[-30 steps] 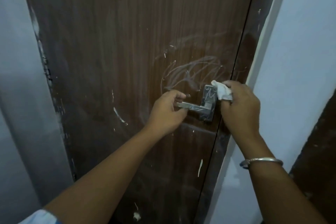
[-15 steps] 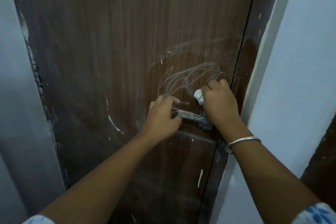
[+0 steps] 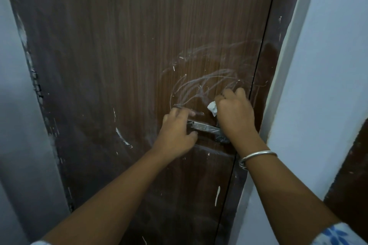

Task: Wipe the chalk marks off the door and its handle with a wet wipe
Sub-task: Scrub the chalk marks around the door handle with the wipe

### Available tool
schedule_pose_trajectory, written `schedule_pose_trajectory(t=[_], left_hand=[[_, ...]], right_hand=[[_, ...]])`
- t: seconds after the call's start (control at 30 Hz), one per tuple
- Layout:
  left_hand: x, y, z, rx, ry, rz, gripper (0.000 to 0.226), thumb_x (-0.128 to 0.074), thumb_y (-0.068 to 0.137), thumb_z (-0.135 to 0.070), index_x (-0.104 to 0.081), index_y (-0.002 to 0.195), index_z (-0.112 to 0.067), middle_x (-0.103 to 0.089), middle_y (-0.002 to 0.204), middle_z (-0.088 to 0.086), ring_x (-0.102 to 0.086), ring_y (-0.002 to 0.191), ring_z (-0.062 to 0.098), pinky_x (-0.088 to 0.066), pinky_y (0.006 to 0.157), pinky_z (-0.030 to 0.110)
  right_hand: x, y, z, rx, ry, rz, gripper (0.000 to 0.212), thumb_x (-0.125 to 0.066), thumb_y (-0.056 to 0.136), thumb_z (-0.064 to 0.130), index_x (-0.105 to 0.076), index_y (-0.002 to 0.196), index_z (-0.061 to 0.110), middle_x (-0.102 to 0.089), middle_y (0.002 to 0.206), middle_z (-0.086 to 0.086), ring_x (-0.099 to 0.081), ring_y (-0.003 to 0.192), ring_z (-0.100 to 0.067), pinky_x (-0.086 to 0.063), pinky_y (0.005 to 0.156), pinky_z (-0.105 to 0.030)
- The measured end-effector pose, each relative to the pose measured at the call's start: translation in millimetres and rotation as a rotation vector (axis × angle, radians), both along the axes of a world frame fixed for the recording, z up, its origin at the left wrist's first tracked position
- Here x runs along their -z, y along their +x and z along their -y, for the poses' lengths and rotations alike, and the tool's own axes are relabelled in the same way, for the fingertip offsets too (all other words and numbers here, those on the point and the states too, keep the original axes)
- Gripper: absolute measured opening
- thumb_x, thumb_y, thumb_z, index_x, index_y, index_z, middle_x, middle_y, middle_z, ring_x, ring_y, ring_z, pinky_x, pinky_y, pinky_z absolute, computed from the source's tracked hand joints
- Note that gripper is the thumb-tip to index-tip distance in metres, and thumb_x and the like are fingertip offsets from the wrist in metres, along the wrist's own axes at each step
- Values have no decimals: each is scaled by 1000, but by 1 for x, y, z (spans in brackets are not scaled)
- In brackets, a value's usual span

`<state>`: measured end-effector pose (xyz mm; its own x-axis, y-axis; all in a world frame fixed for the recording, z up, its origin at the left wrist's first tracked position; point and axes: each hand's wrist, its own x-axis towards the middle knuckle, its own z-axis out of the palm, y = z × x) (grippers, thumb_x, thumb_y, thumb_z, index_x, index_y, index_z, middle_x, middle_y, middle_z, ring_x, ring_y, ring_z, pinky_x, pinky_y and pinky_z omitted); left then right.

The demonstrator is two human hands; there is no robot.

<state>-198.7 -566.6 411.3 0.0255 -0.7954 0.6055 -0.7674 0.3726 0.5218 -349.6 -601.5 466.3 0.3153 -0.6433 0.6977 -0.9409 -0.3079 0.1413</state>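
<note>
Wiping stage: the right hand (image 3: 236, 114) works at the inner end of the lever handle (image 3: 205, 126), where the lever meets its plate; the chalk on the panel appears untouched.
Right grip: fingers curled tight around a bunched white wet wipe (image 3: 212, 108), of which only a crumpled corner shows at the thumb side.
Left grip: the left hand (image 3: 176, 131) sits at the free end of the lever, fingers loosely spread and bent over it; whether it clamps the metal cannot be told.
Handle: a flat, bright metal lever, long axis near horizontal, running from the left hand rightward and slightly down under the right hand. Pale smears show on its face.
Key relation: the chalk scribble (image 3: 205, 87) lies directly above the wipe and touches the right knuckles, looping up and to the left. The right hand is the nearer one, so the next stroke in my judgement is a short upward sweep.
Door (image 3: 119, 65): dark brown wood-grain laminate, smooth, with vertical grain, white flecks and a fainter chalk haze higher up.
Frame (image 3: 266, 65): a matching brown strip just right of the closing gap, also marked.
Other: a plain metal bangle (image 3: 256, 155) on the right wrist.
</note>
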Motion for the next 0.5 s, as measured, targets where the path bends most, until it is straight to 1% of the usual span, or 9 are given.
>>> schedule_pose_trajectory(t=[0.1, 0.17, 0.23, 0.3, 0.4, 0.43, 0.5], left_hand=[[0, -2, -1, 11, 2, 22, 49, -66, 75, -21, -47, 120, -25, -32, 108, -11, -31, 107, 12, -29, 87, 24], [1, 0, -2, 17, 16, 36, 49, -65, 76, -22, -45, 122, -25, -32, 108, -11, -32, 107, 13, -32, 86, 25], [1, 2, -4, 19, 29, 45, 49, -65, 77, -22, -44, 122, -25, -32, 108, -10, -35, 107, 16, -34, 83, 26], [1, 2, -4, 22, 34, 52, 49, -65, 78, -21, -44, 123, -25, -32, 108, -9, -36, 107, 16, -35, 82, 26], [0, -1, -3, 29, 30, 43, 50, -65, 78, -22, -44, 123, -26, -31, 110, -11, -31, 108, 12, -31, 83, 25], [0, -2, -3, 32, 31, 41, 50, -65, 78, -23, -43, 123, -27, -30, 110, -11, -29, 108, 11, -30, 83, 25], [1, -2, -3, 34, 29, 42, 50, -64, 79, -23, -43, 123, -27, -29, 109, -11, -27, 106, 9, -29, 84, 25]], right_hand=[[-2, -5, 1, 35, -5, 37, 26, -59, 82, 7, -61, 107, 6, -60, 107, -13, -46, 96, -31, -41, 73, -34], [-1, -10, 2, 78, -22, 87, 22, -57, 82, 5, -62, 104, 5, -61, 103, -13, -47, 93, -31, -36, 68, -30], [1, -10, 2, 88, -37, 121, 20, -58, 83, 5, -63, 102, 4, -62, 102, -13, -47, 91, -31, -33, 66, -30], [2, -5, 1, 65, -38, 103, 21, -60, 81, 4, -64, 102, 3, -61, 102, -15, -47, 92, -32, -37, 66, -33], [2, -3, 2, 33, -37, 41, 25, -62, 80, 7, -63, 105, 3, -59, 106, -16, -46, 96, -34, -41, 69, -36], [2, -5, 3, 45, -32, 45, 27, -62, 80, 8, -63, 107, 4, -59, 107, -16, -46, 97, -34, -42, 70, -36], [4, -10, 6, 90, -30, 131, 29, -61, 80, 5, -61, 109, 5, -58, 108, -16, -47, 97, -33, -41, 71, -34]])
